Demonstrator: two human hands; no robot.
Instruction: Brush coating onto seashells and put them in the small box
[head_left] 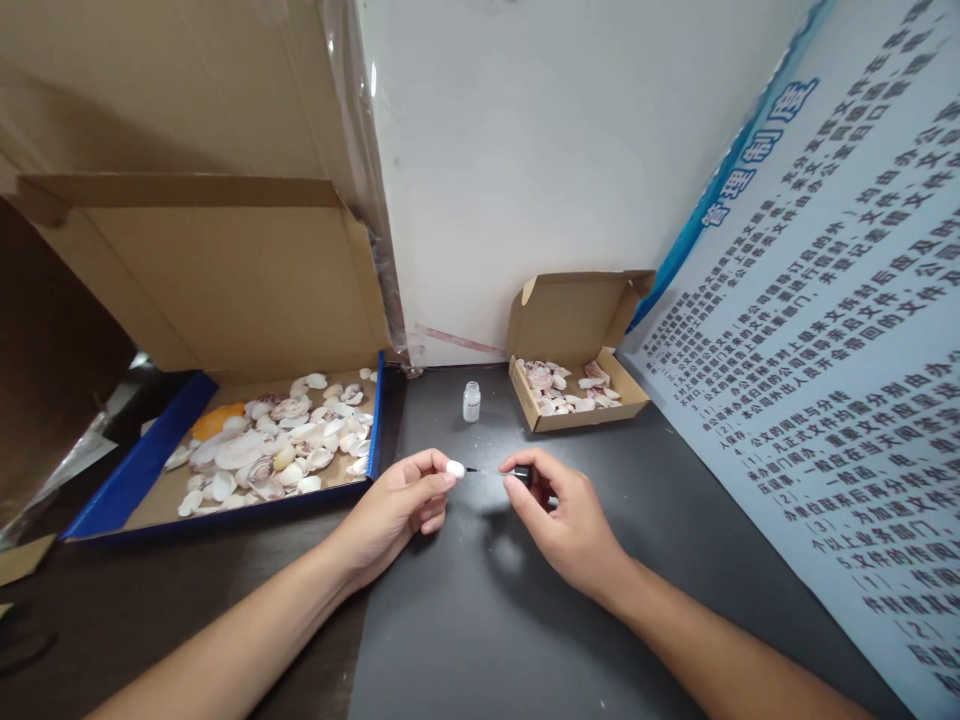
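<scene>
Single head-worn camera, near tabletop (450,630), facing forward and down, pale wall (540,160) beyond.

Dark counter (450,640). On it: big open blue box (142,460) at left, small open brown box (592,416) at right, little bottle (471,402) standing between.

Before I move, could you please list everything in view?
Large box: one, blue-brown, left
Left shells: many, mostly white, large box
Small box: one, brown, right
Right shells: many, whitish, small box
Bottle: one, clear, between boxes
Small shell: one, white, centre
Brush: one, black, centre
Table: one, dark, beneath
Poster: one, bluish, right
Panel: one, white, back
Cardboard: one, brown, back left
Scraps: two, brown, far left
Left grip: one, bare, holding small shell
Right grip: one, bare, holding brush
</scene>
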